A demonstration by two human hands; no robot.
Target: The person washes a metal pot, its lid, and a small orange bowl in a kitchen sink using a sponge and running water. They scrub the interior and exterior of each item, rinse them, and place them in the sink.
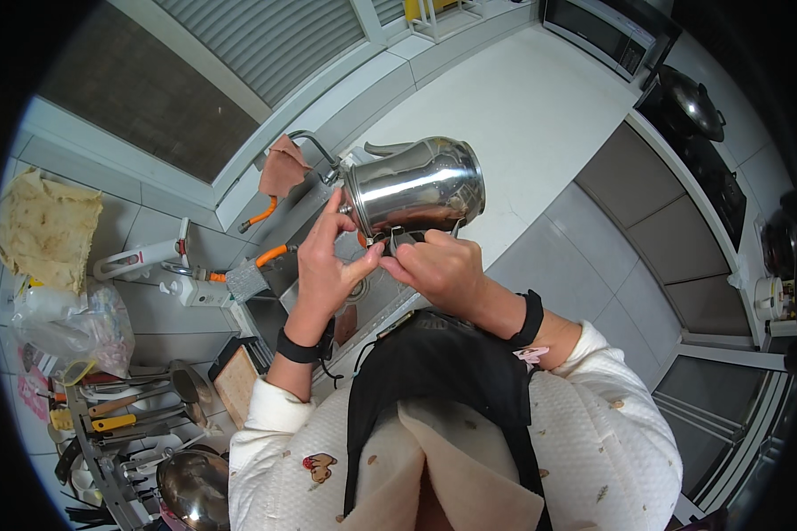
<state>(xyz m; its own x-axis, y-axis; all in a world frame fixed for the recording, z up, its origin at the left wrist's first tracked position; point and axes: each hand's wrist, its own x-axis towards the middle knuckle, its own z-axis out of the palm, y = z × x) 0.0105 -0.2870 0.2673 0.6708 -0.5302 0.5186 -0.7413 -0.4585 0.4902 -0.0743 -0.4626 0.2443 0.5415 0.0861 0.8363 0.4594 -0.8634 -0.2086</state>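
A shiny stainless steel pot or kettle [415,186] with a spout lies tipped on its side in the air above the sink's right edge. With its fingers on the lid end and its thumb near the handle, my left hand [329,255] steadies the vessel. My right hand [442,265] is closed around the dark handle on the side nearest me. Both thumbs almost meet at the handle's upper joint. The palm side of the right hand is hidden.
Beneath my hands is a steel sink [292,282], with a faucet [315,143] and a pink cloth [283,166] behind. White countertop [518,99] extends right towards a microwave [598,33]. Utensils hang at lower left beside a wooden cutting board [239,381]. A lidded wok [691,103] stands on the stove.
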